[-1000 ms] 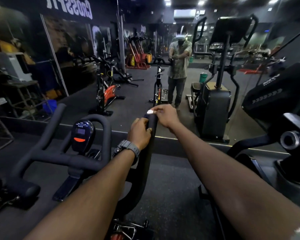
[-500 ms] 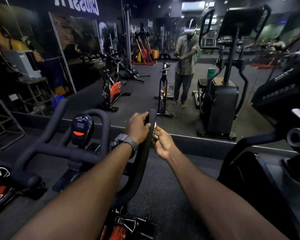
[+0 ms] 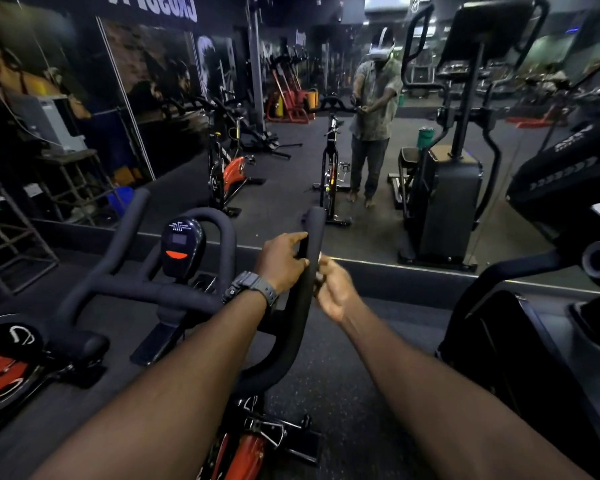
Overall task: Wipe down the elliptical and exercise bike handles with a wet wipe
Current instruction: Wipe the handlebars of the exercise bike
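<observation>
The exercise bike's black padded handlebar (image 3: 142, 289) fills the middle of the view, and its right horn (image 3: 310, 237) rises upright. My left hand (image 3: 283, 261), with a grey watch at the wrist, grips that horn from the left. My right hand (image 3: 333, 289) curls against the horn's right side just below, pinching a white wet wipe (image 3: 318, 268) of which only a sliver shows. The black elliptical (image 3: 551, 323) stands close at my right.
The bike's console (image 3: 181, 247) sits between the bars. A wall mirror ahead reflects me, the bike and an elliptical (image 3: 444, 188). A second orange bike (image 3: 11, 362) is at lower left. A metal rack (image 3: 11, 237) stands at the left.
My right hand slid down the horn from its tip to beside and below my left hand, taking the wipe along. The left hand kept its grip.
</observation>
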A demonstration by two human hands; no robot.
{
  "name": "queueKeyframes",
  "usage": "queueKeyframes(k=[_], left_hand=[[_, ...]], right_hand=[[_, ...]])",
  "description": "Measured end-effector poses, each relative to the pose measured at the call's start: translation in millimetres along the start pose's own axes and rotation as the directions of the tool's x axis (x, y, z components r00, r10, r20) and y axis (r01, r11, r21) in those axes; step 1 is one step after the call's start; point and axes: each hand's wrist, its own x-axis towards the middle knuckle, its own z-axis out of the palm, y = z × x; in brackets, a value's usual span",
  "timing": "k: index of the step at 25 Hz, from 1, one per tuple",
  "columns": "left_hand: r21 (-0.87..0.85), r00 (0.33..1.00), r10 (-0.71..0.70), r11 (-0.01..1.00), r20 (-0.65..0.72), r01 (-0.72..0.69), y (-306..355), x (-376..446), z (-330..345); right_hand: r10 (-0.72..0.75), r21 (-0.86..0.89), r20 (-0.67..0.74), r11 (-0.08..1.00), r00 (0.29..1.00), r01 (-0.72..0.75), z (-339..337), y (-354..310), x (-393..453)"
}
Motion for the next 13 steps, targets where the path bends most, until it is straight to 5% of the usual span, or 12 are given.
queueKeyframes(k=[3, 8, 13], left_hand=[[-0.036, 0.999, -0.016, 0.999, 0.038, 0.017, -7, -6, 1], [-0.080, 0.998, -0.031, 0.996, 0.060, 0.036, -15, -10, 2], [-0.059, 0.998, -0.013, 0.998, 0.068, 0.018, -21, -20, 2]], right_hand=[[-0.050, 0.045, -0.062, 0.998, 0.997, 0.053, 9, -18, 19], [0.051, 0.006, 0.012, 0.999, 0.999, -0.051, -9, 46, -42], [-0.046, 0.157, -0.079, 0.986, 0.996, 0.058, 10, -2, 8]])
